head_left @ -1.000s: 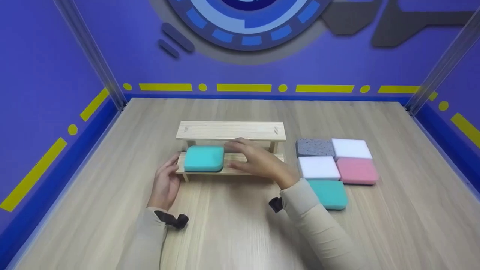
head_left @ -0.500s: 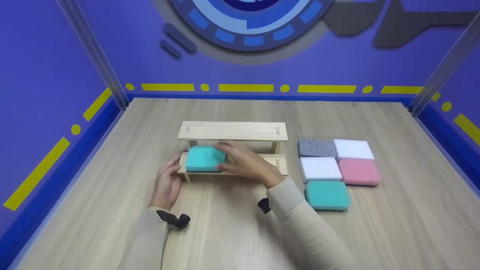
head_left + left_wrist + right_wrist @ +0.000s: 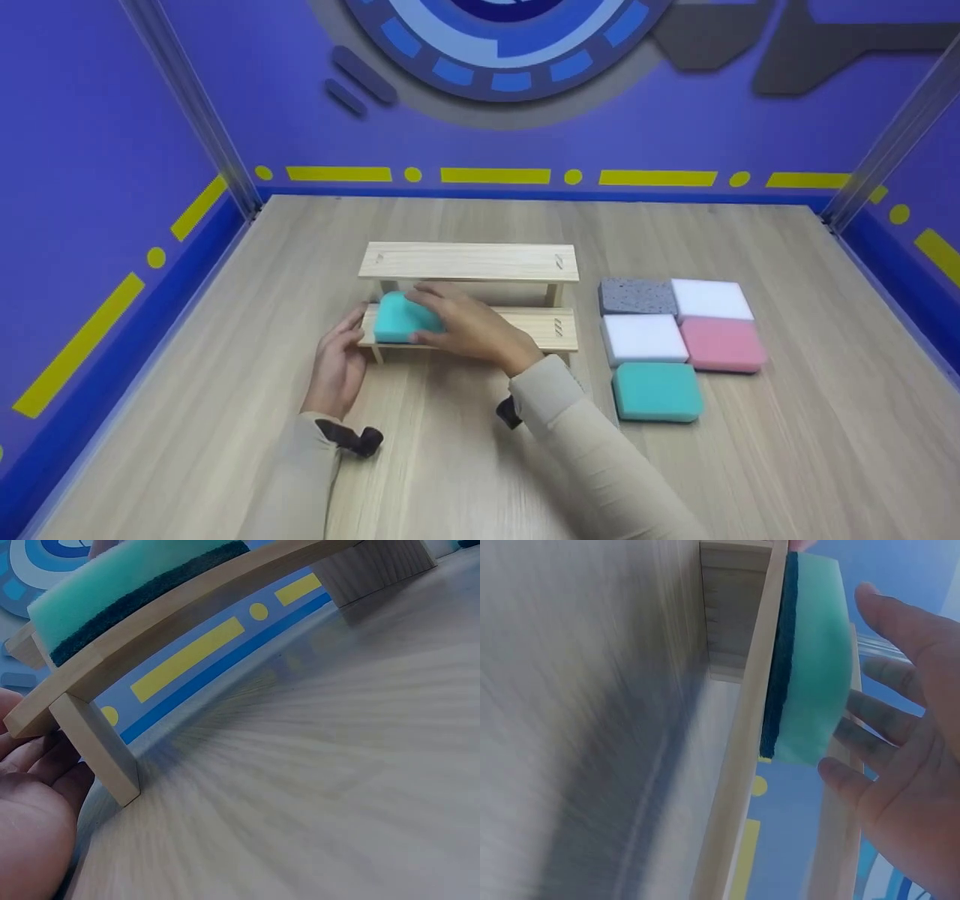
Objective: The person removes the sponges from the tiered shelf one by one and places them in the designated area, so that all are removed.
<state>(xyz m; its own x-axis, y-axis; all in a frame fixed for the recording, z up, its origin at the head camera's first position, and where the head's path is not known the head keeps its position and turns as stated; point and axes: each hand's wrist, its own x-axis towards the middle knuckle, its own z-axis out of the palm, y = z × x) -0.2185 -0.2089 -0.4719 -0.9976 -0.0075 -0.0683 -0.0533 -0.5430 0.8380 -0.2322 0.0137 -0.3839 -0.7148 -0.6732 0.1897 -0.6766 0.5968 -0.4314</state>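
Note:
A teal sponge (image 3: 396, 319) with a dark green scouring layer underneath lies on the left part of the lower step of a wooden two-tier rack (image 3: 469, 261). My right hand (image 3: 469, 326) reaches over the sponge from the right, fingers and thumb spread. In the right wrist view, the thumb (image 3: 900, 619) stands apart from the sponge's top face, and the little finger is close to its near end. At the lower step's left end, my left hand (image 3: 336, 367) rests its extended fingers (image 3: 34, 754) against the board, beside the front leg (image 3: 97, 750).
Right of the rack, several sponges lie side by side on the table: a grey one (image 3: 637, 296), two white ones (image 3: 712, 298), a pink one (image 3: 722, 345) and another teal one (image 3: 658, 391). Blue walls (image 3: 480, 146) bound the table at the back and sides.
My right hand has moved left along the lower step, from beside the teal sponge to over it. The left hand stays at the rack's end. The view has shifted slightly.

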